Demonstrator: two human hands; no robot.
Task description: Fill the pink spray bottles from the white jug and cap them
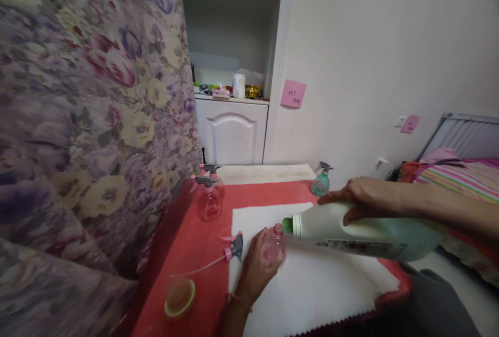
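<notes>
My left hand (255, 264) is closed round a small clear pink spray bottle (274, 247) with its top off, standing on a white cloth (312, 290). With my right hand (362, 199) I grip a large pale green jug (331, 225), tipped on its side. The jug's green spout (287, 225) is close to the pink bottle's mouth; I cannot make out any stream of liquid. Left of my left hand lies a pink and grey spray head (234, 247) with its thin tube. A round lid with a yellow-green rim (180, 298) rests nearby on the red cover.
Two pink spray bottles (210, 204) with grey heads stand at the back left of the red-covered table (195, 254). A teal spray bottle (320, 183) stands at the back right. Floral curtain (97, 118) hangs left; a white cabinet (236, 131) is behind, a bed (460, 176) right.
</notes>
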